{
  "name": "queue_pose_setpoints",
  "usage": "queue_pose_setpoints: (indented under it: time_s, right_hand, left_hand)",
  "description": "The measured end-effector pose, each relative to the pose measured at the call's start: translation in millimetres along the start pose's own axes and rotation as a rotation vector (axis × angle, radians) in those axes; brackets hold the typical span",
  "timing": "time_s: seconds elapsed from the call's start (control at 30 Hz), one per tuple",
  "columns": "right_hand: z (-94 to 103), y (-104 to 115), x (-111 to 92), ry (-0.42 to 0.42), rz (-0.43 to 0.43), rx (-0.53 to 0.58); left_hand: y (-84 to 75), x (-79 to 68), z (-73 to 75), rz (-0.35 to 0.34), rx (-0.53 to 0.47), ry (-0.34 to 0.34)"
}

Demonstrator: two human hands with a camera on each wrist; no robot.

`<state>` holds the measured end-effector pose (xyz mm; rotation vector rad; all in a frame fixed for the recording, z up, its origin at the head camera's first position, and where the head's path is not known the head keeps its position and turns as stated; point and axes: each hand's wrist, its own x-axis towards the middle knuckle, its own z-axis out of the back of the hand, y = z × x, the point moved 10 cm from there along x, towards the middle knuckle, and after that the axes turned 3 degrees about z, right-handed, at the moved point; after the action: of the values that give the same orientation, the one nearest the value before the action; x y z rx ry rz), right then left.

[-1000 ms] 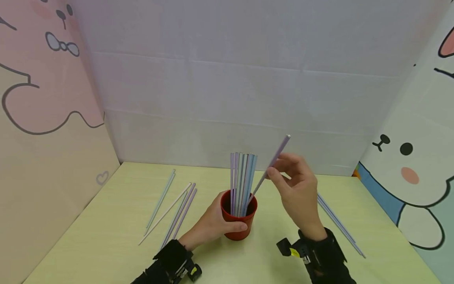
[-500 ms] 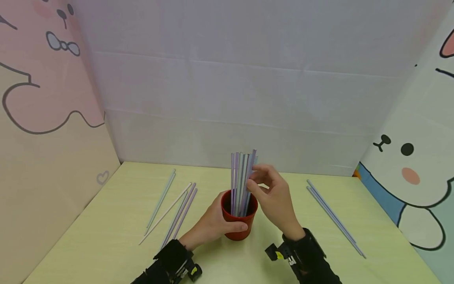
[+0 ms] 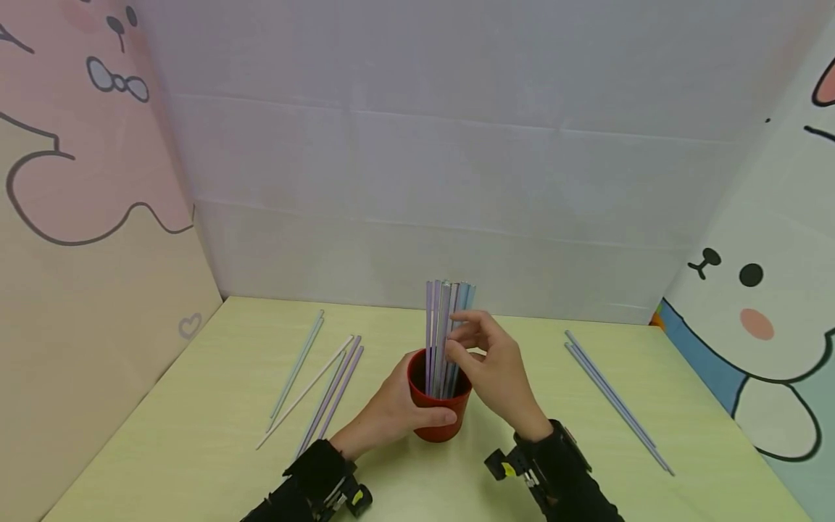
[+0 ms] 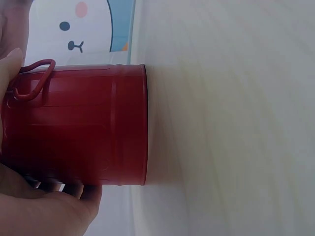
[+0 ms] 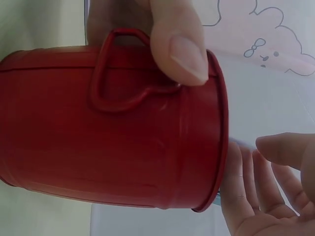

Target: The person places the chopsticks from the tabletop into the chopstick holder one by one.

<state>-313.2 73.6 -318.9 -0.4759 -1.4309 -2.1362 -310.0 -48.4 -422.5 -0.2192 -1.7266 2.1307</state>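
Red cup (image 4: 78, 128) is stood upright on the pale table (image 3: 704, 406), gripped round its side by the left hand (image 3: 394, 409), likely so tipping is prevented. Straws (image 3: 443, 312) are propped near-upright inside by its walls; the right hand (image 3: 491, 362) is placed at their right side, likely for steadying one, but whether any is pinched cannot be told.

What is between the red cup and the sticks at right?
The head view shows the right hand and black wristband between the red cup and those sticks, above the tabletop.
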Motion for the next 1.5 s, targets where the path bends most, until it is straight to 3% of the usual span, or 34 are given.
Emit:
queue_pose_setpoints:
  time_s: [0.23, 0.4, 0.5, 0.57, 0.7, 0.77, 0.97, 1.27, 1.5]
  right_hand:
    - [10.7, 22, 3, -0.016, 0.063, -0.044]
    - [38.4, 36, 7, -0.074, 0.119, -0.146]
    - [64.0, 21, 10, -0.119, 0.186, -0.238]
    - [84.2, -9, 10, -0.153, 0.26, -0.348]
    - [118.3, -39, 6, -0.155, 0.284, -0.585]
    - [130.7, -43, 4, -0.115, 0.228, -0.683]
    - [152.6, -55, -7, 0.004, 0.023, -0.779]
    - [165.5, -104, -24, 0.085, -0.184, -0.788]
    - [169.8, -148, -38, 0.111, -0.272, -0.784]
  left_hand:
    - [-1.5, 0.8, 0.6, -0.02, -0.019, 0.004]
    - [-6.6, -0.7, 1.3, -0.022, -0.014, -0.002]
    - [-16.9, -4.4, 1.0, -0.022, -0.018, 0.002]
    - [-23.9, -7.2, 1.0, -0.019, -0.02, 0.006]
    - [-31.5, -10.3, 1.2, -0.014, -0.021, 0.015]
    - [-32.2, -10.8, 1.4, -0.013, -0.024, 0.016]
    - [-29.4, -11.6, 3.4, 0.001, -0.014, 0.001]
    - [-29.9, -11.5, 2.2, -0.006, -0.017, 0.006]
    - [-31.5, -10.8, 0.5, -0.028, -0.033, 0.015]
